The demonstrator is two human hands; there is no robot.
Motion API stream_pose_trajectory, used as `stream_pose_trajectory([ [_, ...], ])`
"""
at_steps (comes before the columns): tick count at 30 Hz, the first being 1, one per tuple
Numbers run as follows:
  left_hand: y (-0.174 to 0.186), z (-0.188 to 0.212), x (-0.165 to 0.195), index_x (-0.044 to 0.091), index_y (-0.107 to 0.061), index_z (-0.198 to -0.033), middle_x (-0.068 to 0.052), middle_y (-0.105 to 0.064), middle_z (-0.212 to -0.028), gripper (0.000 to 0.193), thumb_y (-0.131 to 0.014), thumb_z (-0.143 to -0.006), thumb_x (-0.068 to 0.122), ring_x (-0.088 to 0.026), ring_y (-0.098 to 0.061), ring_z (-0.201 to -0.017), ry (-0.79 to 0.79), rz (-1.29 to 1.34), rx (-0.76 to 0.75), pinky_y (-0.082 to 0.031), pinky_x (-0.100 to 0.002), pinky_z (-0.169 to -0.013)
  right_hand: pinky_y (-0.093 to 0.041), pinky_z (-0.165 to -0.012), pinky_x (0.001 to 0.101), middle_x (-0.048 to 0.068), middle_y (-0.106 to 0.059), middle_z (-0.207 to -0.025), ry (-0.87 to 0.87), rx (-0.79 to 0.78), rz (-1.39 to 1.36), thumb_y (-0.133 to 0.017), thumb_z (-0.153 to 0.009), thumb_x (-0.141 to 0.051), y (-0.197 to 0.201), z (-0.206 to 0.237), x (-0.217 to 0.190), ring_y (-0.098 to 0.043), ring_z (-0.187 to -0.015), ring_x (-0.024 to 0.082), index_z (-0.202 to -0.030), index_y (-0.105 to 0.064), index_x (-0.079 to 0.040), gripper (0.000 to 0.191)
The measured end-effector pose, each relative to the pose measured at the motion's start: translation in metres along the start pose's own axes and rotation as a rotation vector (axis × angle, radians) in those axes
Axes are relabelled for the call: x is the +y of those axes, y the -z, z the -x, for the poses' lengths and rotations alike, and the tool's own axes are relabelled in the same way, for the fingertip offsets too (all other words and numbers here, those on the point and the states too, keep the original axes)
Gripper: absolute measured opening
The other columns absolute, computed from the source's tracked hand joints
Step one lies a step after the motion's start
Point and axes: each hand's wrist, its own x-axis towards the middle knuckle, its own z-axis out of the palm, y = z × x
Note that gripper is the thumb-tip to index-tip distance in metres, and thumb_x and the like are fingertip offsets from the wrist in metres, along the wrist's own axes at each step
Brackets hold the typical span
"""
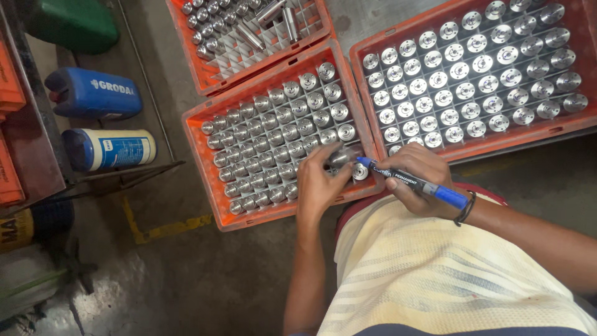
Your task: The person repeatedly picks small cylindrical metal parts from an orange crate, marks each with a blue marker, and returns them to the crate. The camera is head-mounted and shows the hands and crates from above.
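**Marker Tip Meeting Metal Part Over the Middle Crate**

The left hand is gripping a small round metal part between thumb and fingers, holding it just above the near right corner of the middle orange crate. The right hand is clasping a blue marker pen, fingers wrapped round the barrel, with the tip pointing left and touching or nearly touching the held part; which of the two cannot be told. Both hands are sitting close together over the crate's edge.

The middle crate is holding rows of similar metal parts standing in a divider grid. A second orange crate to the right is holding flat-topped round parts. A third crate behind is standing partly filled. Blue and white containers are lying on the floor to the left.
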Motion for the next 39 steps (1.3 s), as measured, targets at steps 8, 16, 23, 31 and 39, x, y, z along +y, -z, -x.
stream_pose_trajectory([
  [8, -0.004, 0.012, -0.005, 0.001, -0.069, -0.116, -0.01, -0.073, -0.106, 0.032, -0.073, -0.085, 0.004, -0.017, -0.077, -0.091, 0.393, 0.704, 0.023, -0.063, -0.029, -0.068, -0.049, -0.07, 0.0362, 0.01, -0.068, -0.086, -0.043, 0.007, 0.011, -0.066, -0.093, -0.014, -0.001, -0.001, 0.001, -0.065, -0.075, 0.024, -0.102, -0.068, -0.001, 0.016],
  [16, -0.008, 0.012, -0.019, 0.004, -0.08, -0.086, -0.017, -0.075, -0.088, 0.051, -0.096, -0.056, 0.041, -0.031, -0.071, -0.077, 0.318, -0.443, -0.17, -0.056, -0.044, -0.07, -0.051, -0.072, 0.0361, 0.011, -0.069, -0.087, -0.061, -0.01, -0.002, -0.066, -0.094, -0.014, -0.004, 0.0, 0.003, -0.067, -0.078, 0.024, -0.104, -0.069, 0.0, 0.018],
  [23, 0.036, 0.008, -0.019, 0.008, -0.078, -0.08, -0.01, -0.074, -0.08, 0.036, -0.087, -0.057, 0.034, -0.023, -0.072, -0.074, -0.009, -0.142, -0.058, -0.058, -0.037, -0.068, -0.053, -0.074, 0.0353, 0.013, -0.071, -0.092, -0.109, 0.001, -0.004, -0.067, -0.095, -0.013, 0.001, -0.002, -0.001, -0.07, -0.084, 0.025, -0.108, -0.069, 0.0, 0.019],
  [31, -0.017, 0.012, -0.045, 0.004, -0.062, -0.122, -0.005, -0.063, -0.096, 0.03, -0.053, -0.108, 0.029, -0.013, -0.06, -0.078, 0.4, 1.069, 0.044, -0.052, -0.03, -0.065, -0.051, -0.07, 0.0397, 0.008, -0.072, -0.088, 0.215, -0.248, 0.038, -0.073, -0.079, -0.011, -0.012, -0.019, -0.015, -0.065, -0.074, 0.027, -0.1, -0.07, -0.006, 0.021],
  [39, -0.03, 0.011, -0.032, 0.005, -0.065, -0.12, -0.003, -0.062, -0.086, 0.043, -0.042, -0.112, 0.04, -0.008, -0.058, -0.063, 0.461, 1.072, 0.161, -0.051, -0.024, -0.051, -0.055, -0.073, 0.0368, 0.007, -0.072, -0.091, 0.12, -0.183, -0.07, -0.069, -0.087, -0.012, -0.025, -0.01, -0.011, -0.069, -0.079, 0.022, -0.099, -0.07, -0.008, 0.013],
])
